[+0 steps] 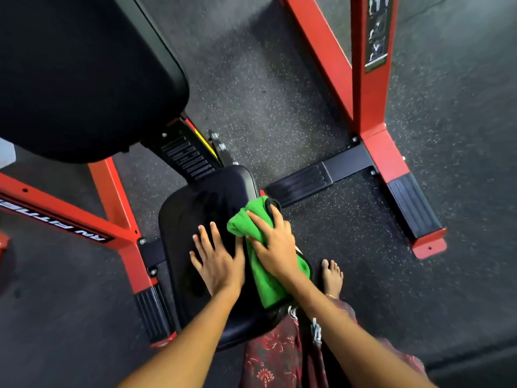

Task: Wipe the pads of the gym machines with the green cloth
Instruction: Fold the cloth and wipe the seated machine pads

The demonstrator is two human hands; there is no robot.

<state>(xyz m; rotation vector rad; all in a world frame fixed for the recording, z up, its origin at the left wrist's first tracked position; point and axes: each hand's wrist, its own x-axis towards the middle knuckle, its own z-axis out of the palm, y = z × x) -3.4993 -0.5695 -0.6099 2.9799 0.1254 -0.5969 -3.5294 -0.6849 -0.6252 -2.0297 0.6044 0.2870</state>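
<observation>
A black seat pad of a red-framed gym machine lies below me. The green cloth is bunched along the pad's right side. My right hand lies on top of the cloth, fingers spread over it and thumb curled round its bunched part, pressing it onto the pad. My left hand rests flat on the pad just left of the cloth, fingers straight and spread. A larger black back pad slopes up at the upper left.
Red frame beams rise at the right and a red base beam runs at the left. Black ribbed foot plates sit on the dark speckled rubber floor. My bare foot stands right of the seat.
</observation>
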